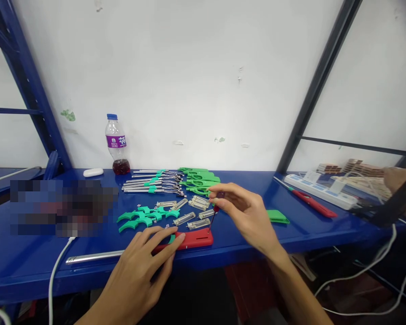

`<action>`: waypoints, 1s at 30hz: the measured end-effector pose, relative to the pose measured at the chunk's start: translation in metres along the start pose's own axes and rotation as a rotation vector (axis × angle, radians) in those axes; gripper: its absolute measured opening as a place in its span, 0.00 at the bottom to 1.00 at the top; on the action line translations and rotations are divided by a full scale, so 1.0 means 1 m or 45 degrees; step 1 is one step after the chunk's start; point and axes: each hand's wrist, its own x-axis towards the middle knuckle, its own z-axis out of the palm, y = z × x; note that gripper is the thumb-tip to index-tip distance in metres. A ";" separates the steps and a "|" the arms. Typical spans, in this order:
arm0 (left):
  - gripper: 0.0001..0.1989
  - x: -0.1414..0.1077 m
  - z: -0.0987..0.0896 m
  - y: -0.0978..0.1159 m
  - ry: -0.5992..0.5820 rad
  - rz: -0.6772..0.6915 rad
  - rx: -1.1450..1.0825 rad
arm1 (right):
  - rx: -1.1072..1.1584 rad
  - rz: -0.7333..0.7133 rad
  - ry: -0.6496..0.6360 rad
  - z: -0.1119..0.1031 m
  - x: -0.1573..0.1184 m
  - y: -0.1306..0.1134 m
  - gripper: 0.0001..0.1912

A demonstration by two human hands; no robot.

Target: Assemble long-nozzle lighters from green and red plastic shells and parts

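Near the front edge of the blue table lies a red long-reach lighter (199, 239) with a long silver tube (94, 257) pointing left. My left hand (145, 262) presses down on it, fingers laid over its red handle near the teal trigger. Between the fingertips of my right hand (248, 214) is a small screwdriver (213, 220), its dark shaft slanting down to the right end of the handle. Just behind are teal trigger pieces (135, 222) and several clear fuel tanks (199, 224). Farther back lie silver tubes with wires (144, 186) beside green handle shells (196, 178).
A bottle of dark drink (116, 144) and a white case (93, 172) stand at the back left. To the right are a green shell (278, 216), another red lighter (311, 203) and a white power strip (320, 191). A white cable (56, 275) hangs over the front edge.
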 end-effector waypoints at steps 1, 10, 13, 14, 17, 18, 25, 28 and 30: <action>0.26 0.000 0.000 0.000 0.005 0.001 0.000 | -0.104 -0.043 0.095 0.001 0.001 0.001 0.10; 0.26 0.001 0.000 0.000 0.026 -0.006 -0.014 | -0.236 -0.065 -0.197 -0.013 -0.003 -0.013 0.16; 0.26 0.000 0.000 0.000 0.003 -0.012 -0.004 | -0.489 -0.109 0.009 -0.005 -0.002 -0.007 0.14; 0.26 -0.001 0.000 -0.001 -0.002 -0.012 0.001 | -0.557 -0.117 0.022 -0.005 -0.001 -0.006 0.15; 0.26 -0.001 0.000 -0.001 -0.008 -0.005 -0.002 | -0.467 -0.084 -0.126 -0.012 0.001 -0.003 0.17; 0.26 0.000 0.001 -0.001 -0.007 0.003 -0.008 | -0.374 -0.061 -0.177 -0.014 0.002 -0.002 0.17; 0.26 0.000 0.001 0.000 0.002 -0.002 -0.002 | -0.410 -0.113 0.066 -0.007 0.000 -0.004 0.11; 0.26 0.000 0.000 0.001 0.003 -0.006 -0.008 | -0.329 -0.126 -0.101 -0.009 -0.003 -0.011 0.16; 0.26 0.001 0.000 0.001 -0.001 -0.010 -0.016 | -0.173 -0.114 -0.229 -0.009 -0.004 -0.012 0.19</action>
